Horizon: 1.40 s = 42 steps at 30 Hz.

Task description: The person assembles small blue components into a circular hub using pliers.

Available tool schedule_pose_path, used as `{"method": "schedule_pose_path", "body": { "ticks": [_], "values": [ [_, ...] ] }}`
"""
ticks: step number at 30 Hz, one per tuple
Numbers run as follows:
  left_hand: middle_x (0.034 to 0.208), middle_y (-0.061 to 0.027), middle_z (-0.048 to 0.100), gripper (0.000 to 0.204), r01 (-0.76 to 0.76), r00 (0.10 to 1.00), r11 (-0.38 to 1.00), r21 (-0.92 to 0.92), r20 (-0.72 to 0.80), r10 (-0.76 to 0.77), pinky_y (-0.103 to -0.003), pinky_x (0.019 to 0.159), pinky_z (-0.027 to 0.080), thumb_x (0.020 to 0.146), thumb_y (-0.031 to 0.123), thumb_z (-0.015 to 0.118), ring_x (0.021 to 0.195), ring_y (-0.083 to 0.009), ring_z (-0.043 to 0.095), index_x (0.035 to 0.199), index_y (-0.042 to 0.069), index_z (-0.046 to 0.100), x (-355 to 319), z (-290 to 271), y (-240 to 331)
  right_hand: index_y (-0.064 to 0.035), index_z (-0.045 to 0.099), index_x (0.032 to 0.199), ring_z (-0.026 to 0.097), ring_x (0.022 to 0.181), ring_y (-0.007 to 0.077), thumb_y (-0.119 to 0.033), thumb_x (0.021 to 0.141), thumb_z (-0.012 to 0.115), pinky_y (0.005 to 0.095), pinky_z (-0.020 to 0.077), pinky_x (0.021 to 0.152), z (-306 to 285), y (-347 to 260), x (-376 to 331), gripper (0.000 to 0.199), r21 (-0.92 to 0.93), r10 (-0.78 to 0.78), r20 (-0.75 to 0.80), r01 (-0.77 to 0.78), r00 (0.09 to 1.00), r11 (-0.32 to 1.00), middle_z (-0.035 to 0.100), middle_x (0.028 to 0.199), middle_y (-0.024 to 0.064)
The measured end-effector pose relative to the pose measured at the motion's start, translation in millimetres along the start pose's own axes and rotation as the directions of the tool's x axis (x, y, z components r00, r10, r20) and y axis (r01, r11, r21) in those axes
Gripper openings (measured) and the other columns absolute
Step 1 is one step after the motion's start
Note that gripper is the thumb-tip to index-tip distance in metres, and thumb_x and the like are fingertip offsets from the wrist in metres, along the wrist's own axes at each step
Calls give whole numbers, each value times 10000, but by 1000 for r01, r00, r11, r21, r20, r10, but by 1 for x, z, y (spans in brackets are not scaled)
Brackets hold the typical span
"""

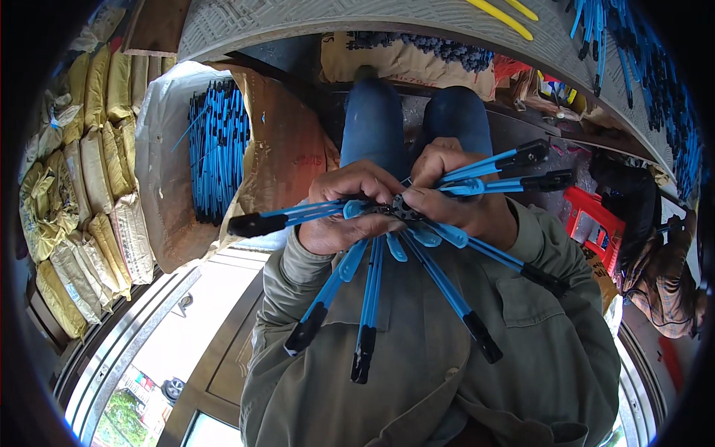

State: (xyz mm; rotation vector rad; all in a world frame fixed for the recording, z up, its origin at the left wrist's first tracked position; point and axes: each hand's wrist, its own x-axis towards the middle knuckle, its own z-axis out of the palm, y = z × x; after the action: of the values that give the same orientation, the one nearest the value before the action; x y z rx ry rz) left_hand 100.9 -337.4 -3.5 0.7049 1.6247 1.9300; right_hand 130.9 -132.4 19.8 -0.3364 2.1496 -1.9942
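Observation:
Over my lap I hold a radial piece of several paired blue rods (436,277) with black end caps, joined around a small black notched hub (403,208). Blue teardrop-shaped tabs (350,261) sit near the inner ends of the rods. My left hand (344,207) is closed on the hub's left side, thumb and fingers pinching close to it. My right hand (456,192) is closed from the other side, its thumb pressed by the hub and its index finger bent above. Rods fan out to both sides and toward my chest. What lies between the fingertips is partly hidden.
At the left, a large open sack (165,175) holds a bundle of blue rods (218,153); stacked yellowish packages (97,167) stand beyond. Ahead, a grey patterned tabletop (357,16) carries more blue rods (674,97). Under it lies a sack (339,59) with dark small parts. A red plastic stool (596,223) stands right.

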Motion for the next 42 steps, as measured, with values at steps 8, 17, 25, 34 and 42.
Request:
{"method": "schedule_pose_path", "body": {
  "ticks": [8, 17, 25, 34, 42],
  "values": [
    [896, -133, 624, 312, 79, 968, 994, -82, -233, -96, -274, 681, 485, 650, 9, 773, 785, -172, 614, 912, -12, 604, -11, 15, 10, -11, 588, 945, 567, 823, 170, -152, 729, 735, 294, 438, 712, -13, -2, 0, 297, 112, -83, 182, 63, 980, 992, 579, 876, 81],
    [871, -132, 648, 357, 17, 996, 994, 105, -94, -7, -278, 692, 493, 666, 47, 764, 783, -192, 627, 994, -23, 644, -11, 7, 12, -27, 592, 977, 558, 862, 176, -165, 650, 805, 297, 426, 761, -4, 12, -10, 414, 93, -110, 32, 107, 993, 990, 582, 945, 81],
    [959, -152, 647, 254, 184, 958, 890, -416, -129, -258, -264, 784, 499, 744, 43, 716, 870, -176, 635, 965, -45, 628, -13, 15, 16, -87, 630, 901, 593, 778, 147, -211, 605, 826, 297, 371, 728, -6, 6, -10, 377, -89, -238, 54, 243, 970, 966, 629, 835, 28],
    [925, -131, 647, 184, 261, 960, 910, -323, 186, -210, -278, 798, 517, 751, 29, 708, 900, -176, 635, 888, -50, 614, -5, -15, 6, -76, 638, 857, 592, 699, 158, -198, 611, 813, 312, 332, 698, -5, 3, -3, 326, -37, -290, 114, 296, 950, 954, 626, 781, 48],
    [845, -88, 639, 189, 356, 928, 887, -293, 224, -299, -266, 759, 518, 740, 26, 721, 842, -154, 637, 885, -37, 617, 4, -15, 13, -116, 663, 893, 581, 731, 120, -298, 755, 689, 309, 324, 749, -16, 8, 3, 229, -14, -340, 260, 355, 904, 935, 653, 830, 16]
  ]
}}
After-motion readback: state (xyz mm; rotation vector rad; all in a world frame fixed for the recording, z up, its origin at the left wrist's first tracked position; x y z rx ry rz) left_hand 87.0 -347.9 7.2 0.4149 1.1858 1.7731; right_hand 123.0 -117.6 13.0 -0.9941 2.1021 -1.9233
